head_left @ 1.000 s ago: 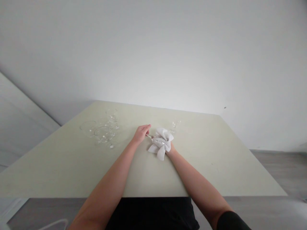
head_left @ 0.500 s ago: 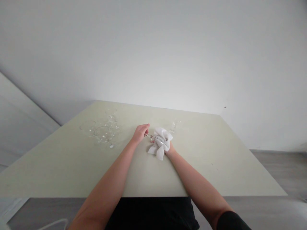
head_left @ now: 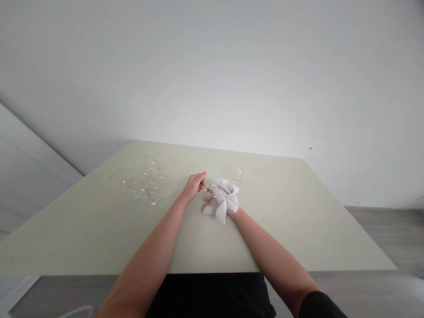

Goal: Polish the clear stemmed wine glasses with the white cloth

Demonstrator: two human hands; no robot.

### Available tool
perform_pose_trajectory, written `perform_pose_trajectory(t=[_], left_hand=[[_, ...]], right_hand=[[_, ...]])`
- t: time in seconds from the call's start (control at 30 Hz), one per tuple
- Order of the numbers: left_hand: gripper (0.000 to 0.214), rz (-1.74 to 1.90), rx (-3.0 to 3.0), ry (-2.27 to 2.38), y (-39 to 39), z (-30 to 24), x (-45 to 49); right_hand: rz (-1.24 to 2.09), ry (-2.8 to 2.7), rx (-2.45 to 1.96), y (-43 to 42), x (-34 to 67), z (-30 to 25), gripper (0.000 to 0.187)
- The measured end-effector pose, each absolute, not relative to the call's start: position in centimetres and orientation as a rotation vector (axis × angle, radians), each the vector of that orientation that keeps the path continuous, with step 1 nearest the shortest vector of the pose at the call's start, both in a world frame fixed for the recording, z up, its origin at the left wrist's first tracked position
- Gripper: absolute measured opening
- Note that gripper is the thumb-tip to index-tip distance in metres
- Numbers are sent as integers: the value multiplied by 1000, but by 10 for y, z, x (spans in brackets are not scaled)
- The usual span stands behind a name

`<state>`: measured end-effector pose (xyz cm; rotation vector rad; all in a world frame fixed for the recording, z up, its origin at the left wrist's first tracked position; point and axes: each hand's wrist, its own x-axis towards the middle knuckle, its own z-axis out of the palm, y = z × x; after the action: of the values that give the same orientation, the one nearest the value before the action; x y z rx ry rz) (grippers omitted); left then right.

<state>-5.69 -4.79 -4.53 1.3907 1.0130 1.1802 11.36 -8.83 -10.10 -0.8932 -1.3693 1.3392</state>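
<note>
My left hand [head_left: 194,185] is closed in a pinch on the stem of a clear wine glass [head_left: 207,191] held sideways over the pale table [head_left: 99,229]. A crumpled white cloth [head_left: 223,199] covers the bowl of that glass, and my right hand [head_left: 232,211] is wrapped in it, gripping cloth and bowl; its fingers are mostly hidden. Both hands are at the table's middle.
Several clear stemmed glasses [head_left: 143,183] stand in a group at the back left of the table. One more clear glass [head_left: 240,173] stands just behind the cloth. A plain white wall rises behind, and grey floor shows at the right.
The cloth has shifted a little around the glass bowl and my right hand has turned slightly. My left hand stays on the stem.
</note>
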Motion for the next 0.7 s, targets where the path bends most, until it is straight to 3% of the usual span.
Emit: perform_pose_trajectory(t=[0.23, 0.5, 0.7], left_hand=[[51, 1170, 1401, 1031, -46, -47, -57], [50, 1212, 1418, 1061, -47, -45, -59], [50, 1205, 1393, 1030, -50, -42, -57]], right_hand=[[1367, -1364, -847, -92, 112, -97, 38], [1336, -1520, -727, -96, 118, -83, 29], [1243, -1480, -817, -94, 115, -90, 32]])
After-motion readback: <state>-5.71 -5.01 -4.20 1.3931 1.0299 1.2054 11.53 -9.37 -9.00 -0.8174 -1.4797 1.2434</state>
